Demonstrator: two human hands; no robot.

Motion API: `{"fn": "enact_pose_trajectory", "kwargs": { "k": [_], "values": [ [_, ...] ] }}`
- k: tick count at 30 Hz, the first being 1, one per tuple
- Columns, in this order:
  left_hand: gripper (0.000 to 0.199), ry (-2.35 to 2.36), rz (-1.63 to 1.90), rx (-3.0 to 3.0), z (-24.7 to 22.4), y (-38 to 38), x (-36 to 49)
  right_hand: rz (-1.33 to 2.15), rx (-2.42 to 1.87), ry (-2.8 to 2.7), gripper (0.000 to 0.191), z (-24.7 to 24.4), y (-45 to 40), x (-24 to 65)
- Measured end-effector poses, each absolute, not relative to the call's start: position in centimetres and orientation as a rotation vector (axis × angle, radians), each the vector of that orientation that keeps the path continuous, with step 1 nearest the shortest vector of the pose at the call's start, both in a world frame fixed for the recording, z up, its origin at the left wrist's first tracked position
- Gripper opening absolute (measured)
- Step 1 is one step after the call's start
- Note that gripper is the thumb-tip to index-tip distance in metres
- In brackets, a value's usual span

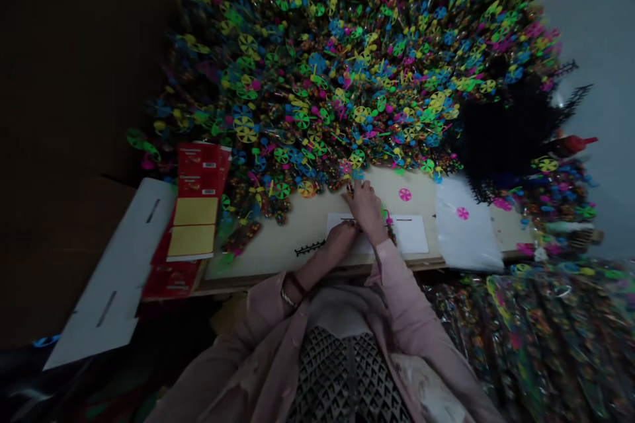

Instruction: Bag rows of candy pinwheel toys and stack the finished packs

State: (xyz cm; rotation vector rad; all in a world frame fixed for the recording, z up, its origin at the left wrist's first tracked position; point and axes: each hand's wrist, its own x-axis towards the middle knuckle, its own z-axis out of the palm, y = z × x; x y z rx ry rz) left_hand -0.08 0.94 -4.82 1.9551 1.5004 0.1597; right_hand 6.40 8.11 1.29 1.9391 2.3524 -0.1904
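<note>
Both hands at work over the table (272,248), close together. My right hand (366,206) reaches forward at the near edge of the pile of colourful toys (317,59); its fingers are bent, and whether they pinch a piece I cannot tell. My left hand (342,239) sits lower, over the white card (413,238), fingers curled in against the right wrist; grip there hidden, cannot tell. Card lies flat on the table, partly covered by my hands, a dark slot showing at its right part. A green-and-pink piece (389,219) lies just right of my right wrist. Black toothed strip (308,248): on the table, just left of my left hand. Pink wheel (405,194): flat beyond the card. Clear plastic bag (464,244): farther right, a second pink wheel (462,213) over it. Red printed cards (197,162): stacked at left
</note>
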Motion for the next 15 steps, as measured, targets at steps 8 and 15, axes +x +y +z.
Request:
{"fn": "enact_pose_trajectory", "kwargs": {
  "k": [8,15],
  "values": [
    [0.023,1.482,0.238,1.933,-4.9,1.1,-1.2,-0.521,2.193,2.967,0.036,1.8,4.6,12.0],
    [0.026,1.45,0.246,1.944,-5.7,1.7,-0.8,-0.899,2.628,2.749,0.048,-0.1,-1.2,15.5]
  ]
}}
